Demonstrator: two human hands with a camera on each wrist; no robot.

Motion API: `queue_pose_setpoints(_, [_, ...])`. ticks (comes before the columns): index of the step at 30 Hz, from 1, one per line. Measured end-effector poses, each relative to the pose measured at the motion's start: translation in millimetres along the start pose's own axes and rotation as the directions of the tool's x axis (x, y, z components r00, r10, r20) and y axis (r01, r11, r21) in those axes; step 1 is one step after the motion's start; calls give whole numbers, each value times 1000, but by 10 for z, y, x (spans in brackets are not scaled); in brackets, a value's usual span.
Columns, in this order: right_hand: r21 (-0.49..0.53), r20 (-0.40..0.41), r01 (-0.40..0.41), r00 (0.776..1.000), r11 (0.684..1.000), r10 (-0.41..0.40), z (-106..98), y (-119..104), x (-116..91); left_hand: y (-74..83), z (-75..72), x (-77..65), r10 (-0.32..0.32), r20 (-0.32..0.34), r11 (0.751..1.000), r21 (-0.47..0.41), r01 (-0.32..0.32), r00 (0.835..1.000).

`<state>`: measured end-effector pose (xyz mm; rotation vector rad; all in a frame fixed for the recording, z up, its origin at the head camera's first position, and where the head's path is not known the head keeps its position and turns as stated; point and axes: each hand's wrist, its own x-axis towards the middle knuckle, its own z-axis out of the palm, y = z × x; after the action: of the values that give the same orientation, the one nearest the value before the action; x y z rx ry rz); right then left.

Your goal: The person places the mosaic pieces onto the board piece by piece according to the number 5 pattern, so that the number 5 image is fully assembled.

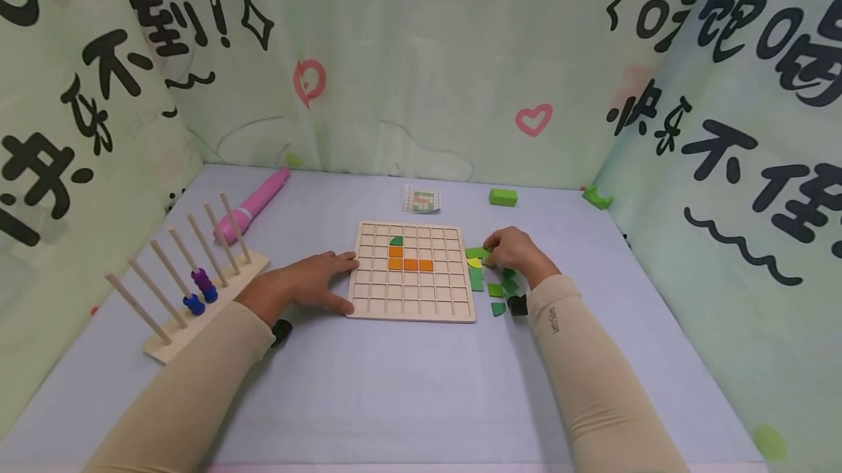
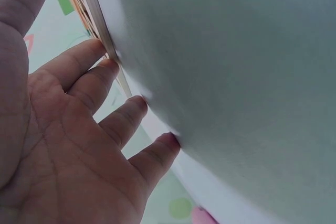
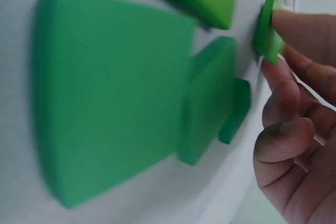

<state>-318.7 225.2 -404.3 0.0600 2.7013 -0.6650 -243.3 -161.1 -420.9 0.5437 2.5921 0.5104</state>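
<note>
Wooden grid board (image 1: pixel 410 292)
Left hand (image 1: pixel 305 281), fingers extended, touched its left edge; right hand (image 1: pixel 516 250) pinched a green tile (image 3: pixel 264 32).

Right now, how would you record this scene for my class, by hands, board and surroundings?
Left hand: touches the grid board's left edge
Right hand: pinches a green tile
On the board: four orange tiles, one green piece
Beyond the board: printed card, green block
Left side: bead rack, pink cylinder

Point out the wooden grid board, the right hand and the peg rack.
Wooden grid board (image 1: pixel 411 279): head view, a bare central cell.
Right hand (image 1: pixel 517 250): head view, back of the hand.
Peg rack (image 1: pixel 202 313): head view, its wooden base.
</note>
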Motion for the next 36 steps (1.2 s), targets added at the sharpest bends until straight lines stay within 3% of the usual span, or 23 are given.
queue_pose_setpoints(15, [-116,-59,-9,998,993,2,31,-21,-31,3,-41,-19,-2,-8,1000,-4,2,1000])
queue_pose_setpoints(27, [8,-34,-23,999,1000,23,32,1,-43,11,-39,-48,15,-3,1000,0,-15,1000])
queue_pose_setpoints(36, [142,-21,126,992,982,-124,40,-213,-41,-17,-18,-15,15,-5,1000,3,-15,1000])
